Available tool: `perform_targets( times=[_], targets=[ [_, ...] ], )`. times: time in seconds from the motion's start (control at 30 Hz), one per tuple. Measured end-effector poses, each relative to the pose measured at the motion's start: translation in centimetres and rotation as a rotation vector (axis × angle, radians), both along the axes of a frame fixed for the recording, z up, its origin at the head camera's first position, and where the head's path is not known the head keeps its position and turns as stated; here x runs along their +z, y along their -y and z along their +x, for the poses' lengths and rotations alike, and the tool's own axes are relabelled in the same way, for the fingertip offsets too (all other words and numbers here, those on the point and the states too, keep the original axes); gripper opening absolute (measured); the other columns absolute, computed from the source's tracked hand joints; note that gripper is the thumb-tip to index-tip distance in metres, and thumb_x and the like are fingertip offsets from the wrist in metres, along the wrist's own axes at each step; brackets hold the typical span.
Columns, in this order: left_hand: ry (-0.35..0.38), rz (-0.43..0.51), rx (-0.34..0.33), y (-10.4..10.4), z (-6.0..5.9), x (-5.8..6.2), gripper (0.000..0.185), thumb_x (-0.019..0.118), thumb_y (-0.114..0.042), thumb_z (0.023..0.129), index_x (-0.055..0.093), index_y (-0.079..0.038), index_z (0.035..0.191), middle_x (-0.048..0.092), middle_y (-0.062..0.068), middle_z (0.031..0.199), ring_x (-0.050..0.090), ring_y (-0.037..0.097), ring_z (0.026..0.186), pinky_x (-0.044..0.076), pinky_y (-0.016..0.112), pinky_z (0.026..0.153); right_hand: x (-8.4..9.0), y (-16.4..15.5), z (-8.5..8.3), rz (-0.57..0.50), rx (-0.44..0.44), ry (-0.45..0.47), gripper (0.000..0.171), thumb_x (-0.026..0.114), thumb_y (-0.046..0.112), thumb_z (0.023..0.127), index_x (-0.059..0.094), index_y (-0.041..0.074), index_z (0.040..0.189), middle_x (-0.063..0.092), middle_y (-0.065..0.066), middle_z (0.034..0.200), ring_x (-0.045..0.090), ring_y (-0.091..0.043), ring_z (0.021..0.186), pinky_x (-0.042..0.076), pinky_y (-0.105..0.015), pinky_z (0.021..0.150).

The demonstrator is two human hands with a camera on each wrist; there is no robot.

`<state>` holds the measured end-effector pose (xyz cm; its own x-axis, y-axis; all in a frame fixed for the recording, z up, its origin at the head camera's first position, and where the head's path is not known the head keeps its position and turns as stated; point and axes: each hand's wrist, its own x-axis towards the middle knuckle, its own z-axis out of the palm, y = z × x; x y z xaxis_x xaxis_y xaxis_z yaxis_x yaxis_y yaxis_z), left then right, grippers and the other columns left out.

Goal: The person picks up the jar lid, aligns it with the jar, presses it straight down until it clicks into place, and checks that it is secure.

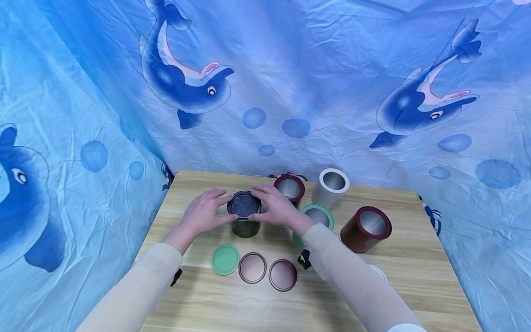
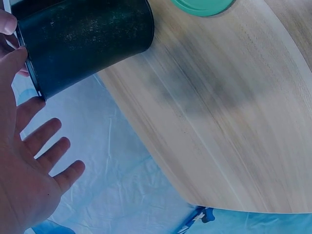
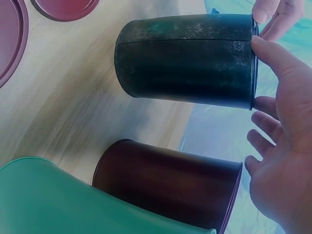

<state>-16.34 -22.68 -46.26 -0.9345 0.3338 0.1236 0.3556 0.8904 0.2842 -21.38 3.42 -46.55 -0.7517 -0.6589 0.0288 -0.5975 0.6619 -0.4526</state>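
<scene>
Dark green can [image 1: 245, 221], lidded, touched by left hand [image 1: 204, 213] and right hand [image 1: 277, 208]

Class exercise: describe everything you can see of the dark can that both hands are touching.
The dark can is a short cylinder, blackish green with a faintly speckled, metal-looking wall and a side seam. It stands upright on the wooden table, behind three loose lids. A dark round lid with a thin pale rim covers its top. The left hand and the right hand flank it, thumbs and fingertips touching the lid's rim. A maroon can stands just behind it.
</scene>
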Motion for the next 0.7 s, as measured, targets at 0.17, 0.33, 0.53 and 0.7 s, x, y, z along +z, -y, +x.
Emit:
perform_targets(
  times=[0.17, 0.33, 0.53, 0.7],
  targets=[
    [0.006, -0.015, 0.013, -0.17, 0.11, 0.2, 0.068, 0.08, -0.052, 0.09, 0.069, -0.012, 0.144, 0.06, 0.022, 0.15, 0.054, 0.046, 0.141, 0.048, 0.064, 0.111, -0.19, -0.1, -0.11, 0.011, 0.021, -0.044, 0.079, 0.081, 0.048, 0.094, 0.055, 0.008, 0.156, 0.045, -0.015, 0.166, 0.032, -0.038, 0.158, 0.021, -0.056, 0.131],
    [0.015, -0.008, 0.021, -0.13, 0.1, 0.02, 0.069, 0.08, -0.053, 0.091, 0.068, -0.013, 0.146, 0.059, 0.021, 0.152, 0.052, 0.046, 0.143, 0.047, 0.066, 0.111, -0.44, -0.13, -0.1, 0.016, 0.025, -0.078, 0.077, 0.081, 0.048, 0.094, 0.056, 0.007, 0.155, 0.047, -0.015, 0.165, 0.032, -0.037, 0.159, 0.018, -0.055, 0.132],
    [0.003, 0.019, 0.019, -0.1, 0.08, -0.23, 0.07, 0.08, -0.054, 0.09, 0.068, -0.012, 0.145, 0.06, 0.021, 0.151, 0.053, 0.046, 0.142, 0.048, 0.065, 0.111, -0.67, -0.15, -0.09, 0.012, 0.017, -0.069, 0.077, 0.079, 0.049, 0.095, 0.055, 0.009, 0.156, 0.046, -0.014, 0.165, 0.03, -0.035, 0.16, 0.015, -0.053, 0.133],
    [-0.016, 0.048, -0.002, -0.12, -0.01, -0.23, 0.067, 0.082, -0.051, 0.09, 0.07, -0.012, 0.143, 0.062, 0.02, 0.149, 0.056, 0.045, 0.14, 0.048, 0.064, 0.111, -0.79, -0.22, -0.09, -0.027, 0.017, -0.068, 0.068, 0.079, 0.045, 0.097, 0.06, 0.01, 0.153, 0.048, -0.015, 0.164, 0.031, -0.035, 0.159, 0.018, -0.055, 0.132]
  ],
)
